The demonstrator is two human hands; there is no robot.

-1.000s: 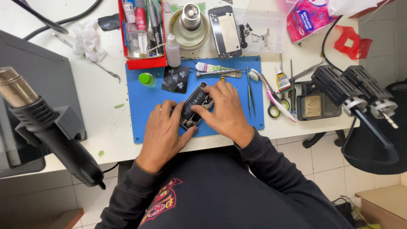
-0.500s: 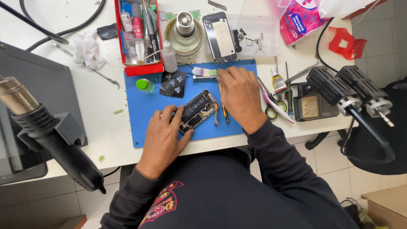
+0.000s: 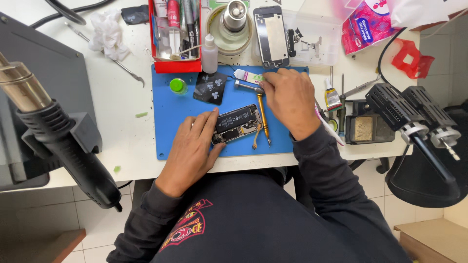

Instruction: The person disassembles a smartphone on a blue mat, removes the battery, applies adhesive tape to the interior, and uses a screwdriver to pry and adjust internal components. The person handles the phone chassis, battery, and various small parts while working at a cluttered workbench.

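With the opened phone (image 3: 236,124) lying gutted on the blue mat (image 3: 168,131), left hand (image 3: 195,146) presses it flat, grip spread; right hand (image 3: 290,97) pinches a small tube (image 3: 248,76), reassembly undone

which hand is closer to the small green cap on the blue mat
Left. The left hand lies on the opened phone, below and just right of the green cap. The right hand is farther right, across the mat, by a small tube.

Right hand's (image 3: 290,100) fingers over screwdriver (image 3: 263,114) head; phone's (image 3: 236,124) left end under left hand (image 3: 195,146).
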